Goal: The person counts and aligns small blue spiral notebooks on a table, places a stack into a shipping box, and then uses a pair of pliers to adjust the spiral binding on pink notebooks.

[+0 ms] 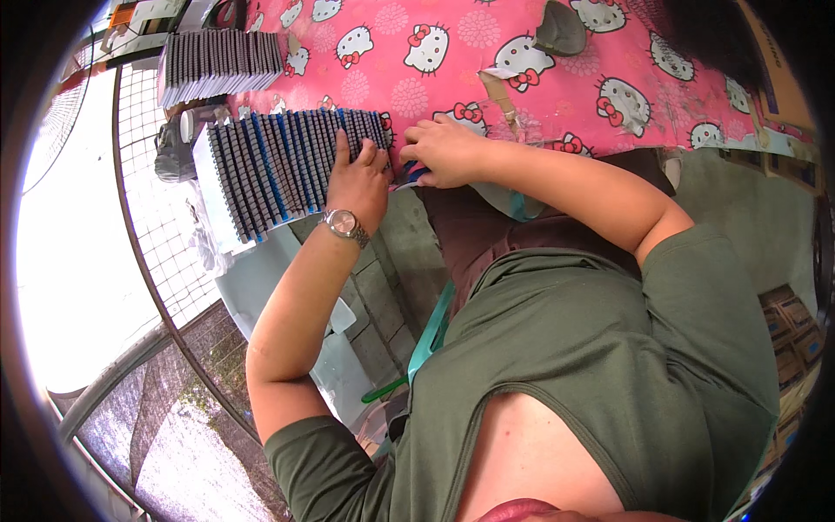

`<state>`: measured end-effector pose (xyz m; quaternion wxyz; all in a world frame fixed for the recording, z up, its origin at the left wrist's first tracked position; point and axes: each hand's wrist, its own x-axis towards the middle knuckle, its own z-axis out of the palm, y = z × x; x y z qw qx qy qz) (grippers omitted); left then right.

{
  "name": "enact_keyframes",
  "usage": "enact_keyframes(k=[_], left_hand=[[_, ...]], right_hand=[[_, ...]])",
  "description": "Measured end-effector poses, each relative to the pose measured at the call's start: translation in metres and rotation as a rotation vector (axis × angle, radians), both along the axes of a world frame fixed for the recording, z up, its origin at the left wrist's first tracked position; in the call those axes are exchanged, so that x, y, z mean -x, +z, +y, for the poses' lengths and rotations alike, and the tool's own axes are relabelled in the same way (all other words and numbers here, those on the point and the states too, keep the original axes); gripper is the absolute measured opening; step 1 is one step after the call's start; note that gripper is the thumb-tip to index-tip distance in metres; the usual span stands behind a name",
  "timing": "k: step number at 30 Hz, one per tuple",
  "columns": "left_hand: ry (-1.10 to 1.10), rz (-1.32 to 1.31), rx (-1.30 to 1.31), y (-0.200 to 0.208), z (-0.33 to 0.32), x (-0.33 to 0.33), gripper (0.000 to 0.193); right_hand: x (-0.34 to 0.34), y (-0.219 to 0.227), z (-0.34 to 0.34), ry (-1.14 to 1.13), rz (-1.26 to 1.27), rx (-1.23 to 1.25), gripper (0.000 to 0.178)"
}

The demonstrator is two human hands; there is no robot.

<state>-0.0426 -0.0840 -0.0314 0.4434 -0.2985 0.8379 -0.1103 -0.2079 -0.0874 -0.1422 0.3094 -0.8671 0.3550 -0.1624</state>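
Note:
A long row of thin pieces with dark, ridged, coil-like edges (270,170), with blue strips showing between them, lies at the table's near left edge; their kind I cannot make out for sure. My left hand (358,181), with a metal watch (342,224) on the wrist, rests on the right end of this row. Its fingers are apart, the index finger stretched out. Just to the right, my right hand (445,152) has its fingers curled down at the table edge. A small dark blue thing (416,171) shows under its fingertips, mostly hidden.
A pink cloth with cartoon cat heads (478,30) covers the table. Behind the row stands a second row of grey-edged pieces (220,63). A torn grey piece (560,29) lies at the back. Wire mesh (143,165) borders the left, and cardboard (778,78) stands far right.

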Motion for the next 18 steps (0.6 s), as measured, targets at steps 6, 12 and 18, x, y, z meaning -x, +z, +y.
enact_keyframes(k=[6, 12, 18], left_hand=[[0.002, 0.002, 0.012, -0.002, 0.001, 0.001, 0.031], [0.001, 0.01, 0.009, -0.003, 0.0, -0.003, 0.03], [0.01, -0.024, 0.004, -0.002, 0.0, 0.001, 0.032]], right_hand=[[-0.004, 0.006, -0.008, 0.043, 0.1, -0.042, 0.042], [-0.002, 0.003, -0.012, 0.032, 0.076, -0.055, 0.046], [-0.001, 0.003, -0.003, 0.039, 0.022, 0.071, 0.043]])
